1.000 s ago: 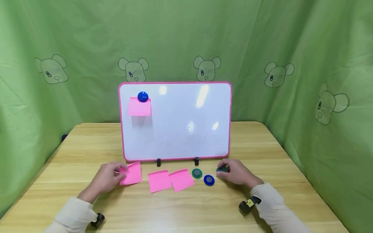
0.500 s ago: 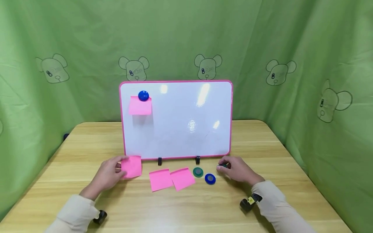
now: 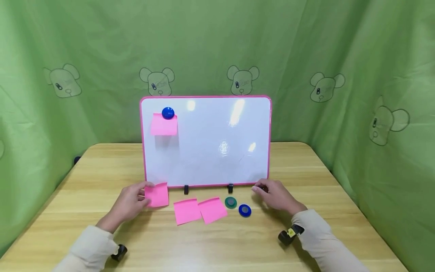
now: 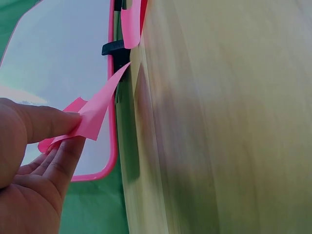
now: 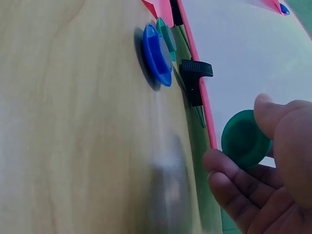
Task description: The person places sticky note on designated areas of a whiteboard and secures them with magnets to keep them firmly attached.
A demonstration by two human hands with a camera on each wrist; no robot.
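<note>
The left hand pinches a pink sticky note between thumb and fingers, just in front of the whiteboard's lower left corner; in the left wrist view the note is bent and held off the table. A round green magnet is gripped by the right hand near the board's lower right corner; the hand hides it in the head view. The whiteboard has a pink frame and stands upright. High on its left side, a blue magnet holds another pink note.
Two more pink notes, a left one and a right one, lie on the table. Right of them lie a green magnet and a blue magnet. Black clips support the board. A green curtain hangs behind.
The left hand has lifted the pink note off the table and shifted it slightly right. The right hand has raised the green magnet a little toward the board.
</note>
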